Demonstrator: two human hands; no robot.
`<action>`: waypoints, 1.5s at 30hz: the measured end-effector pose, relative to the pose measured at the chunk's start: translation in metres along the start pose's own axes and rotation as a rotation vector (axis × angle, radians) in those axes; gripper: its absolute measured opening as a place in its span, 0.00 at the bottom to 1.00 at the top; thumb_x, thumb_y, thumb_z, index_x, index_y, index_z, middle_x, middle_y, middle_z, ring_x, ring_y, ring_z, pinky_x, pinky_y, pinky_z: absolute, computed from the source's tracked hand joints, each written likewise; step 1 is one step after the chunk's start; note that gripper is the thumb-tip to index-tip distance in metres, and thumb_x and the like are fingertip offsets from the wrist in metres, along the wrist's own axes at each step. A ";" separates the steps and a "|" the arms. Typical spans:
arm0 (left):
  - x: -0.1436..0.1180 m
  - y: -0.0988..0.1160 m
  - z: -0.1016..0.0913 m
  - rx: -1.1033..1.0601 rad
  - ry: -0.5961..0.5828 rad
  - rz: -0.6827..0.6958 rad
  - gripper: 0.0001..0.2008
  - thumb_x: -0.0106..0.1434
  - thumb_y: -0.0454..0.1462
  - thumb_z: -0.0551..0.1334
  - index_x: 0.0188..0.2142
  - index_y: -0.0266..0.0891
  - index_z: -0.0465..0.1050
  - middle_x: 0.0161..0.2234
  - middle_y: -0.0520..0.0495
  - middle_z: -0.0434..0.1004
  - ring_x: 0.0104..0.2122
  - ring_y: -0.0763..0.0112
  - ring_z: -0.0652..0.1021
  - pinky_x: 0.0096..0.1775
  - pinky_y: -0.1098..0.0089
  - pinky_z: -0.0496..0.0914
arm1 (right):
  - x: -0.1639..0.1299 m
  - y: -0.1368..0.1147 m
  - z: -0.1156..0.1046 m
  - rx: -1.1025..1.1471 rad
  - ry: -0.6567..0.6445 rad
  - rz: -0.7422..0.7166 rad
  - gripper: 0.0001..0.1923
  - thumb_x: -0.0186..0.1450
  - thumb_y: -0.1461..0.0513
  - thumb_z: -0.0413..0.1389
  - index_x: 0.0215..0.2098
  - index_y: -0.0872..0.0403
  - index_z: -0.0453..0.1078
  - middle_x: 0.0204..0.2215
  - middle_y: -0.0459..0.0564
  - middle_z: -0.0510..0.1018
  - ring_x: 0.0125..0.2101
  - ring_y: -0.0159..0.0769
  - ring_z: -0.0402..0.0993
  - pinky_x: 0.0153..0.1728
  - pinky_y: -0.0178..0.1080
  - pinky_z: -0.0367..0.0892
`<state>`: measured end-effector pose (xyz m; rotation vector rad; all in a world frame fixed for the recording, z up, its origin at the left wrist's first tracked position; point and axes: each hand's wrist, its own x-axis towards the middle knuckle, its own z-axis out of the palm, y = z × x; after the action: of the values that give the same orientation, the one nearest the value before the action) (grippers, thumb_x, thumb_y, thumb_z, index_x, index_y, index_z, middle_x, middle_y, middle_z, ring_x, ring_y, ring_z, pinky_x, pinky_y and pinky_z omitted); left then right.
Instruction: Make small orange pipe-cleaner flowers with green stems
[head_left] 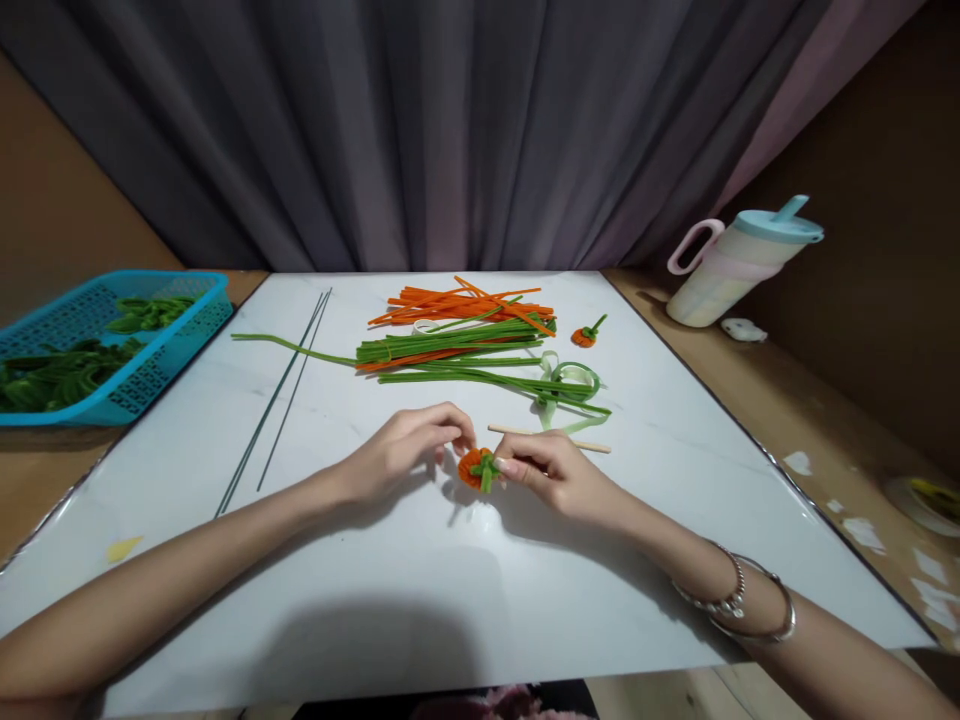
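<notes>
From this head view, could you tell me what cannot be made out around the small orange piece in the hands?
- Orange piece: its far side, behind the right hand's fingers.
- Wooden stick: its middle, partly covered by that hand.
- Left hand: fingertips curl under, contact unclear.
- Blue basket: cut off by the left edge.

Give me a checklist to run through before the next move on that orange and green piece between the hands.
1. Orange and green piece gripped by both hands: ok; left hand and right hand pinch it from either side.
2. Piece near the white board: ok, though whether it touches is unclear.
3. Wooden stick within reach: ok, just behind the right hand.
4. Green stems and orange stems at hand: ok.
5. Green part fully tightened: cannot tell.
</notes>
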<state>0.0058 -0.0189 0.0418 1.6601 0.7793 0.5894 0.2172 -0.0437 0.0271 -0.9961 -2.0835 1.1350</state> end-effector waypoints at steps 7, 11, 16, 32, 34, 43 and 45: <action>-0.002 0.005 0.008 0.480 -0.253 -0.070 0.19 0.69 0.44 0.45 0.26 0.38 0.60 0.21 0.55 0.60 0.22 0.76 0.63 0.27 0.73 0.57 | 0.001 0.009 0.007 -0.009 -0.203 0.062 0.14 0.65 0.59 0.47 0.23 0.56 0.61 0.18 0.41 0.59 0.21 0.27 0.54 0.23 0.30 0.50; -0.005 -0.001 0.011 0.560 -0.295 -0.178 0.20 0.70 0.46 0.42 0.27 0.39 0.60 0.20 0.55 0.59 0.20 0.75 0.63 0.25 0.72 0.55 | 0.002 0.010 0.009 -0.023 -0.237 0.083 0.13 0.64 0.60 0.47 0.23 0.55 0.59 0.17 0.40 0.58 0.20 0.26 0.53 0.23 0.30 0.50; -0.003 -0.005 0.011 0.518 -0.348 -0.228 0.18 0.69 0.42 0.43 0.29 0.38 0.64 0.22 0.53 0.63 0.21 0.75 0.64 0.25 0.73 0.57 | 0.004 0.012 0.010 -0.012 -0.259 0.117 0.11 0.64 0.62 0.47 0.23 0.55 0.59 0.17 0.39 0.57 0.20 0.26 0.51 0.22 0.30 0.49; -0.003 -0.023 0.019 0.113 -0.233 -0.193 0.16 0.68 0.45 0.47 0.27 0.39 0.56 0.17 0.59 0.57 0.16 0.80 0.58 0.19 0.78 0.54 | 0.005 0.015 0.007 0.027 -0.127 0.076 0.12 0.64 0.61 0.48 0.24 0.56 0.62 0.18 0.41 0.60 0.21 0.27 0.55 0.23 0.31 0.51; -0.004 -0.022 0.019 0.091 -0.210 -0.123 0.16 0.68 0.44 0.47 0.27 0.39 0.55 0.17 0.59 0.57 0.16 0.81 0.58 0.20 0.78 0.55 | 0.005 0.012 0.007 0.083 -0.070 0.077 0.11 0.64 0.61 0.48 0.24 0.57 0.63 0.20 0.43 0.64 0.22 0.27 0.58 0.24 0.31 0.53; -0.006 -0.021 0.020 0.287 -0.137 0.068 0.12 0.68 0.39 0.46 0.29 0.38 0.59 0.19 0.57 0.61 0.18 0.80 0.60 0.22 0.77 0.56 | 0.002 0.006 0.008 0.139 0.015 0.100 0.11 0.62 0.62 0.50 0.23 0.57 0.64 0.19 0.43 0.64 0.21 0.26 0.57 0.23 0.31 0.52; -0.005 -0.019 0.020 0.302 -0.113 0.040 0.13 0.68 0.40 0.47 0.29 0.38 0.60 0.19 0.57 0.61 0.18 0.80 0.61 0.22 0.77 0.56 | 0.001 0.005 0.007 0.145 0.027 0.119 0.11 0.63 0.61 0.50 0.24 0.58 0.65 0.19 0.42 0.63 0.20 0.25 0.56 0.22 0.30 0.51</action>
<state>0.0139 -0.0329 0.0191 1.9718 0.7821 0.4157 0.2128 -0.0438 0.0193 -1.0706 -1.9122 1.3049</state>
